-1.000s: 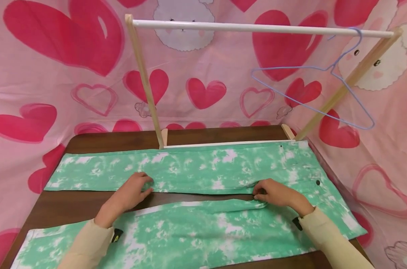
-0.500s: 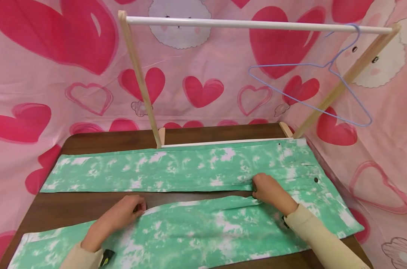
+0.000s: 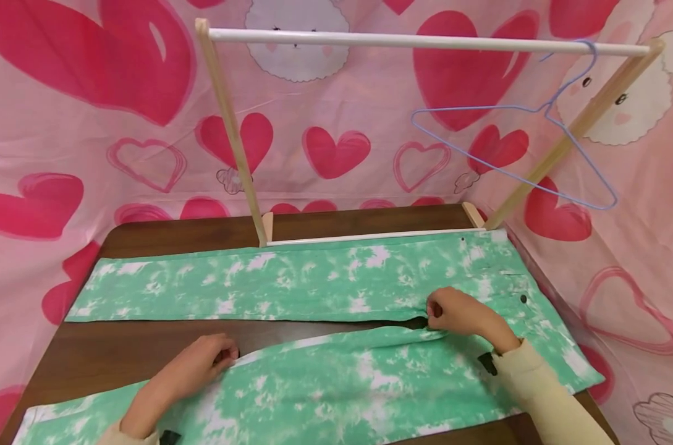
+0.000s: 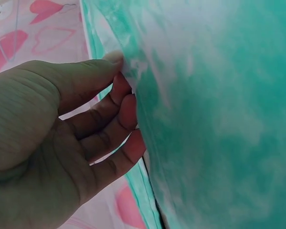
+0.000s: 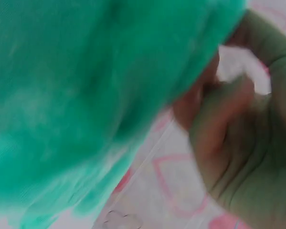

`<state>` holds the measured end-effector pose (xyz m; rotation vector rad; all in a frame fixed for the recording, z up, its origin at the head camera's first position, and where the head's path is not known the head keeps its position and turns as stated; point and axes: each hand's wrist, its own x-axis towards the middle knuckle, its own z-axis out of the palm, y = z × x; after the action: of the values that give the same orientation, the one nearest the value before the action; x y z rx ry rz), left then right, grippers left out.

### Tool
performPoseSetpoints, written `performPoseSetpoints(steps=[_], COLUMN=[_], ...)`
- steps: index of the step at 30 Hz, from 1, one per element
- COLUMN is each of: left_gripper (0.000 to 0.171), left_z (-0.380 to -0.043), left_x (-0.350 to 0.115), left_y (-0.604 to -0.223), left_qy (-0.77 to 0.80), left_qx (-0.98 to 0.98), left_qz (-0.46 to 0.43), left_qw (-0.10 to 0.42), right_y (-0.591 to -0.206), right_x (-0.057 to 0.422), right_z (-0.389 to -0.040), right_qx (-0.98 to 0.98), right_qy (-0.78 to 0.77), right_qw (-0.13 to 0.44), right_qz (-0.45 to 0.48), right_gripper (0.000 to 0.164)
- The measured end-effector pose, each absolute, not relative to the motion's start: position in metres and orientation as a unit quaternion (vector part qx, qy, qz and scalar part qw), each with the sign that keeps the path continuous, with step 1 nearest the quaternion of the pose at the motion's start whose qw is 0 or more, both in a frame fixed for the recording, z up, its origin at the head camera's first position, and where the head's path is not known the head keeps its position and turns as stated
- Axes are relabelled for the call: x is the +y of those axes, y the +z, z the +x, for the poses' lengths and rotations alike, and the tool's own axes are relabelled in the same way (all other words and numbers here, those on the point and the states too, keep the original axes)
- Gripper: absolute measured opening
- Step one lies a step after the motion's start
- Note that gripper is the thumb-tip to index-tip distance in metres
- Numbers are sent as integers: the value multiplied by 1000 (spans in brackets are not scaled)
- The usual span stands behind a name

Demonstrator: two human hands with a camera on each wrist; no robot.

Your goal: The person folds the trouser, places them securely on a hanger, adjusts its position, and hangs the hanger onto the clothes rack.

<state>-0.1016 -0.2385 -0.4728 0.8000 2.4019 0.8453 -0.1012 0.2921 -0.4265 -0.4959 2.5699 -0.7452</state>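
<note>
A pair of green-and-white tie-dye pants (image 3: 314, 383) lies flat with its legs apart and the waist end at the right. My left hand (image 3: 194, 368) pinches the inner edge of the near leg; in the left wrist view, thumb and index finger (image 4: 119, 86) meet at that edge. Where the two legs join, my right hand (image 3: 461, 312) has curled fingers on the near leg's inner edge. The right wrist view is blurred, with the pants fabric (image 5: 76, 95) beside the right hand (image 5: 248, 129). The far leg (image 3: 230, 287) lies along the rack's foot.
Behind the pants stands a wooden rack with a white bar (image 3: 369, 39). A blue hanger (image 3: 497, 168) hangs at its right end. Brown tabletop (image 3: 91, 349) shows between the legs. A pink heart-print cloth (image 3: 336, 93) surrounds the table.
My left hand has left the far leg's edge, come nearer and taken the near leg's inner edge. The right hand stays by the join, shifted slightly; the gap between the legs there opened a little.
</note>
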Motion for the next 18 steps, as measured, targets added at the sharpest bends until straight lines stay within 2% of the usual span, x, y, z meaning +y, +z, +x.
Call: performPoseSetpoints(steps=[4,9,11,15,16,18], left_gripper=[17,23,26,25,22,15], left_z=[-96,-83,-76,-65,-63,-62], left_x=[-236,-231,-232,-245,-252,-268], left_y=[-472,-468,-463,-456,-454,-454], left_qy=[296,253,238,221,214,201], left_qx=[883,920,935,955,959,967], left_qz=[294,270,244,178,162,126], left_qw=[216,132,101,86,86,89], right_y=[-429,-446,-454,-470,-472,-473], right_x=[305,311,311,303,300,294], right_z=[-96,-80,-71,-51,-46,-36], right_qx=[896,865,857,849,849,848], right_qy=[-349,-409,-430,-456,-456,-452], right_qw=[181,163,129,44,42,75], right_qz=[-207,-240,-254,-265,-265,-266], right_gripper=[16,9,9,21,22,22])
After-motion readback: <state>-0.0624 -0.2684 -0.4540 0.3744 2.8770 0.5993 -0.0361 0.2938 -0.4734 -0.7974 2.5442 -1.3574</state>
